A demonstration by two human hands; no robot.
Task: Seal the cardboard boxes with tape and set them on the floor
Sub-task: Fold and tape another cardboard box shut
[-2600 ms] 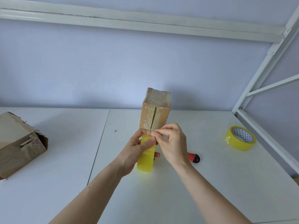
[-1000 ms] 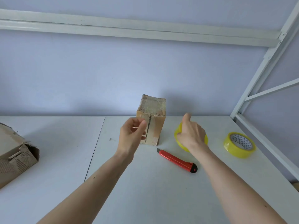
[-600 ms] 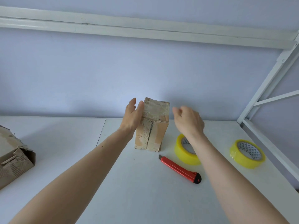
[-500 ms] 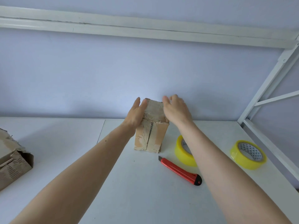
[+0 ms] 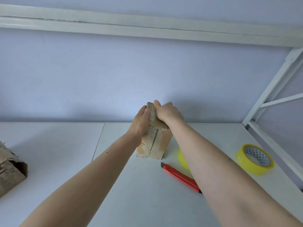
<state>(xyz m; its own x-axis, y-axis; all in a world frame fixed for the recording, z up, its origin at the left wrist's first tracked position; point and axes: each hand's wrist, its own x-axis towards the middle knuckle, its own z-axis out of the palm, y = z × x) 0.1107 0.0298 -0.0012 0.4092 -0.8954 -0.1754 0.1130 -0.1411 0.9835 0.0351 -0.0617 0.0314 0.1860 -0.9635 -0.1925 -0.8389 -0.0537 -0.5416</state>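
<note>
Both of my hands sit on the small upright brown cardboard box (image 5: 154, 141), which stands on the white counter (image 5: 131, 185) straight ahead of me. My left hand (image 5: 141, 122) is wrapped round the box's upper left edge, thumb on the worn top face and fingers gone behind the left side, so it grips the box. My right hand (image 5: 167, 112) lies over the top right corner, thumb pointing up along the top and the fingers curled down over the far side, also holding the box. I see the front face below my hands, with a dark seam running down its middle and pale patches of torn paper on either side.

Just right of the box, below my right forearm, a yellow roll of tape (image 5: 182, 158) stands on edge, mostly hidden by that arm. Nearer to me than the roll, a red utility knife (image 5: 178, 176) lies flat on the counter, its blade end towards the box base and its tail passing under my right forearm. Further out to the right of my right hand, a second yellow tape roll with a patterned white core (image 5: 255, 159) lies near the white metal frame (image 5: 270, 89). Far out to the left of my left hand, a torn open cardboard box (image 5: 11, 171) rests at the picture's edge.
</note>
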